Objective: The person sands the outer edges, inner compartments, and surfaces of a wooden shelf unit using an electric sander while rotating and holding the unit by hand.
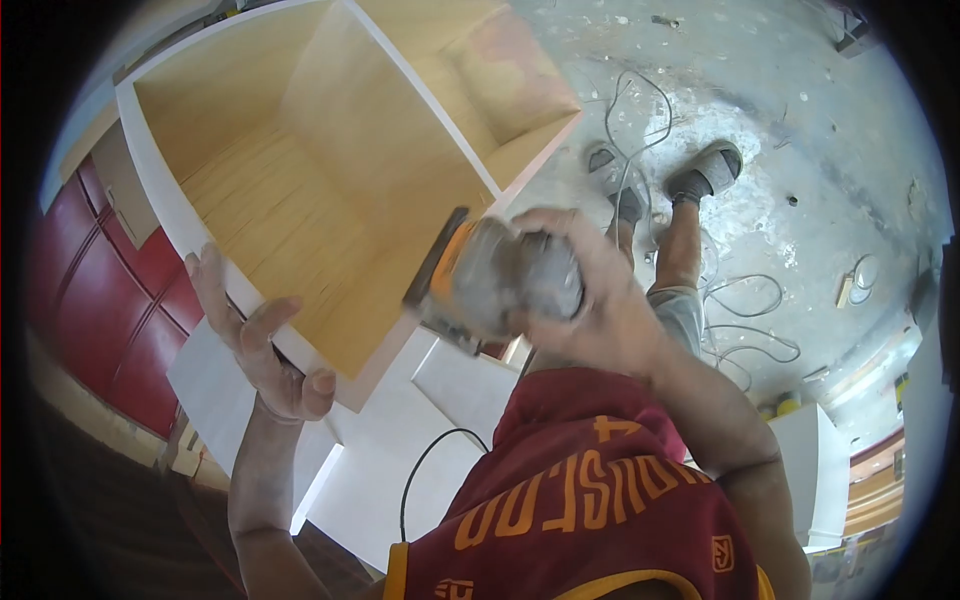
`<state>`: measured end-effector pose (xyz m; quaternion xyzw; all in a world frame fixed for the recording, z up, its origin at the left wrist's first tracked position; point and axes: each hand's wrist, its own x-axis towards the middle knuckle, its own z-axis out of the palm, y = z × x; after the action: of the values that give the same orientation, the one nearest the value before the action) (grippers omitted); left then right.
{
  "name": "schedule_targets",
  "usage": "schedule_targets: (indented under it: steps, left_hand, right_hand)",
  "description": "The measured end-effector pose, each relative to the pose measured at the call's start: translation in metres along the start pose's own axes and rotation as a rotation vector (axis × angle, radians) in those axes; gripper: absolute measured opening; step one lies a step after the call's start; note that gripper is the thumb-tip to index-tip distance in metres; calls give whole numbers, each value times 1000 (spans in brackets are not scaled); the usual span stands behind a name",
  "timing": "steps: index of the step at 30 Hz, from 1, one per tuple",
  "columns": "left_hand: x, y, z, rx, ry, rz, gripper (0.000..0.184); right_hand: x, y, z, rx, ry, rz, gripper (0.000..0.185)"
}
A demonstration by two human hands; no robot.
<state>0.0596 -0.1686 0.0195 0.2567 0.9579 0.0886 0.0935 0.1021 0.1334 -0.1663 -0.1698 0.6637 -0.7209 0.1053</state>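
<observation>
My right hand (612, 300) is wrapped around the body of a dusty power sander (490, 280) with an orange band and a dark flat base. The sander is tilted, its base at the white front edge of a wooden cabinet (345, 235); whether it touches is hard to tell because of motion blur. At the left, my left hand (262, 345) grips the cabinet's edge, thumb and fingers on either side of the frame. Bare wood lines the open compartments, and a divider (420, 85) with a white edge runs between them.
White panels (460, 400) lie below the cabinet, and a black cord (425, 455) curves over them. Dark red panelled doors (120, 290) are at the left. Grey cable (755, 320) loops across the stained floor (800, 190) near my feet. A white box-shaped piece (812, 475) stands at lower right.
</observation>
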Motion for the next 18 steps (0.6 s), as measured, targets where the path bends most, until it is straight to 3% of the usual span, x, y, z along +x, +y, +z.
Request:
schedule_targets:
  steps: [1, 3, 7, 13, 16, 18]
  left_hand:
    - [-1, 0, 0, -13, 7, 1, 64]
    - [0, -1, 0, -11, 5, 3, 64]
    - [0, 1, 1, -14, 3, -15, 64]
    - [1, 0, 3, 49, 10, -12, 60]
    - [2, -3, 5, 39, 35, 17, 59]
    - [-3, -2, 2, 38, 35, 16, 59]
  right_hand:
    - [0, 4, 1, -114, 23, -81, 76]
    - [-5, 19, 2, 269, 36, 559, 74]
    - [-4, -8, 5, 649, 107, 735, 74]
    - [8, -15, -2, 219, 20, 515, 71]
    - [19, -8, -10, 279, 16, 834, 71]
    - [23, -31, -7, 264, 44, 853, 71]
